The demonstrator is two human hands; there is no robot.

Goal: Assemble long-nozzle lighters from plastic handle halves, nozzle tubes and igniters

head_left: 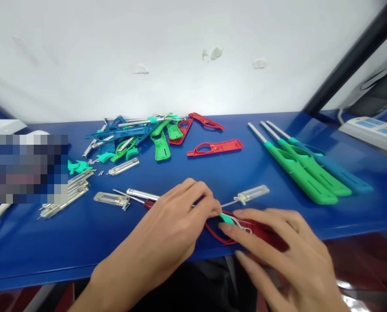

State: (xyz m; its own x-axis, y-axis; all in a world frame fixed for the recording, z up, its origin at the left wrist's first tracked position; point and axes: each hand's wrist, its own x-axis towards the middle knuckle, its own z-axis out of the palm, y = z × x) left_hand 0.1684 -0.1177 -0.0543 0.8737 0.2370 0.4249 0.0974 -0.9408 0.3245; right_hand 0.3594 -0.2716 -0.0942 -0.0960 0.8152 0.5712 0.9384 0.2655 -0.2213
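Note:
Near the front edge of the blue table lies an open red lighter shell [265, 236], with a metal tube [142, 194] reaching out to its left. My left hand [175, 223] is closed over the shell's middle, its fingertips pinching at a small turquoise trigger piece [227, 219]. My right hand [286, 247] rests on the shell's right part, its fingers apart, with thumb and forefinger near the trigger and a thin white wire [244, 226]. A clear fuel tank [253, 193] with a thin tube lies just behind the hands.
Blue, green and red shell parts are heaped at the back [134, 132]. A red half shell [216, 147] lies right of them. Several clear tanks [70, 198] are at left. Three assembled lighters [305, 173] lie at right, near a white power strip [375, 132].

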